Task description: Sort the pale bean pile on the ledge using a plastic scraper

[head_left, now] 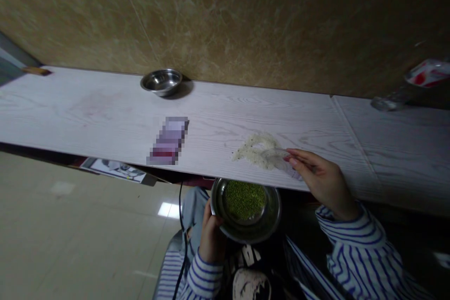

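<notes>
My left hand (212, 234) grips the rim of a steel bowl (273, 218) just below the table's front edge. Green beans (245, 200), likely mung beans by their look, cover the bowl's bottom. My right hand (321, 178) pinches a clear plastic piece, a lid or shallow cup (277, 157), between thumb and fingers. That clear piece is tilted on the tabletop against a loose heap of white grains (258, 146) that look like rice. A few dark specks lie among the grains.
On the long white wood-grain table (218, 108) a second steel bowl (161, 82) stands by the wall. A blurred-out phone-like rectangle (169, 140) lies left of the grains. A clear bottle (408, 86) with a red-and-white label is at far right. A black cable (180, 225) hangs below.
</notes>
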`<state>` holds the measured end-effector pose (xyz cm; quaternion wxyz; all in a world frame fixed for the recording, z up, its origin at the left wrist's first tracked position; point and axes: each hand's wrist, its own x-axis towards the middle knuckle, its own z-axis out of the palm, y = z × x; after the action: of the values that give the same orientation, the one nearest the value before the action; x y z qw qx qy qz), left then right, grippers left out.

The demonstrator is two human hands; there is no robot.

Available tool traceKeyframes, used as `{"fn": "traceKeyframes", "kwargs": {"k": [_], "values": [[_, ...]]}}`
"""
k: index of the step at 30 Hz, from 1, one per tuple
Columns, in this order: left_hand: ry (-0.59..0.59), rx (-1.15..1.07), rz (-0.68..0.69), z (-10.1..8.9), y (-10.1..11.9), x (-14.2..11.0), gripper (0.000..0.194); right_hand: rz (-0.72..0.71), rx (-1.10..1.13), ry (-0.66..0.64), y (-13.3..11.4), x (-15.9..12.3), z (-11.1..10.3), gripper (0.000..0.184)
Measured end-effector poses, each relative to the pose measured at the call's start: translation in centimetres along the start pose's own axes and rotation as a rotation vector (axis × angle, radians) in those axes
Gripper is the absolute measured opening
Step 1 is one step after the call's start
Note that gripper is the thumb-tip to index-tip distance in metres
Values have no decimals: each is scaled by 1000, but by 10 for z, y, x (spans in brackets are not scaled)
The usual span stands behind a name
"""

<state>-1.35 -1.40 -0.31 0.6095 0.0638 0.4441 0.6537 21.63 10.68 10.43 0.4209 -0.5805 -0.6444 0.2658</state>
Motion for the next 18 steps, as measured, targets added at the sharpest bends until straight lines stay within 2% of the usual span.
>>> {"fn": "traceKeyframes", "kwargs": {"k": [5,10,14,18], "values": [[8,54,5,-14,-2,-5,53,49,65,63,2,-5,-14,30],[27,91,49,-17,3,-4,48,83,79,146,13,-5,-26,34],[-18,96,27,-15,2,-3,55,90,93,136,24,-7,-30,41],[0,96,66,-13,0,-4,47,60,29,80,32,-13,-29,40]]}}
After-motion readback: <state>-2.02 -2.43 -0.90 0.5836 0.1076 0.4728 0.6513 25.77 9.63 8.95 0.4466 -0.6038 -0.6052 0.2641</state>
